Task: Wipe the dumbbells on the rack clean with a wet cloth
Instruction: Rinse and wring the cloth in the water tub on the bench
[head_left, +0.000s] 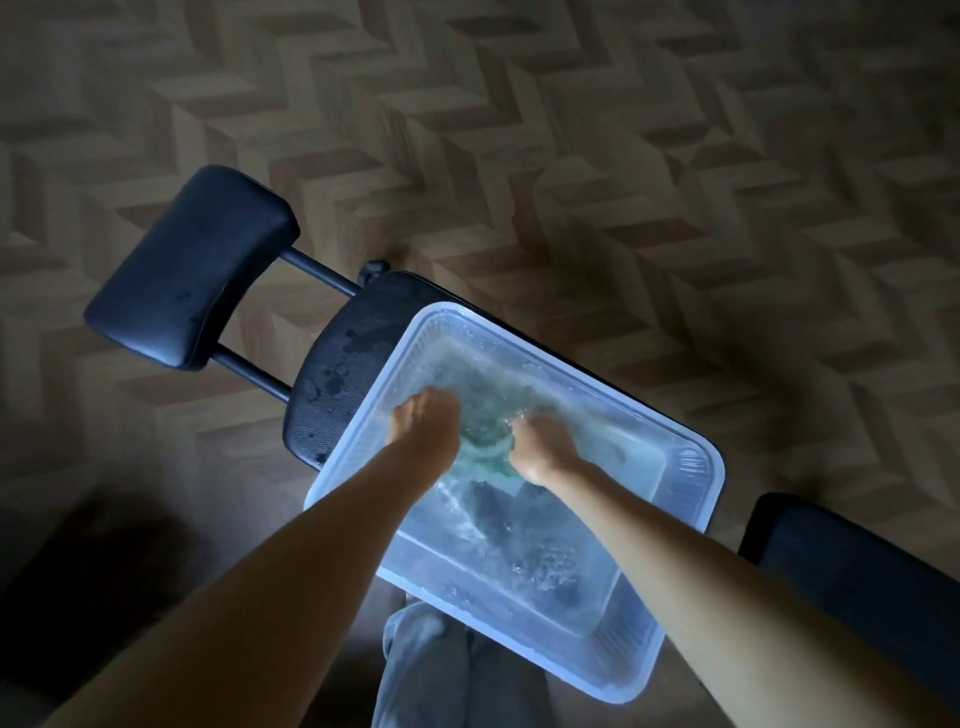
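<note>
Forearms: both arms are bare and reach down and forward from the bottom edge of the view into the tub.
Trousers (415, 660): grey cloth on the legs, just below the near edge of the tub.
Tub (698, 460): a clear plastic basin with water inside. It stands on the black workout bench (332, 364) and covers most of its width.
Cloth (488, 447): green, under the stirred water, in the middle of the tub toward its far edge, between the two hands.
Right hand (543, 449): its fingers are curled tight on one end of the cloth.
Left hand (428, 423): it touches the water at the tub's left wall, beside the cloth. Its fingers go under the surface, and I cannot tell if they grip.
Progress: my judgement is that this is only the wetting or rinsing of the cloth. No dumbbell and no rack is visible, so how much wiping is done I cannot say. The cloth must yet be squeezed and carried to the rack.
Around: water drops (337, 376) on the bench's far left corner; a padded roller (187, 270) on two bars past it; another dark pad (857, 571) at the right; a patterned floor (675, 156).
In the way: nothing blocks the hands, but the full tub on a narrow bench could tip or splash.
</note>
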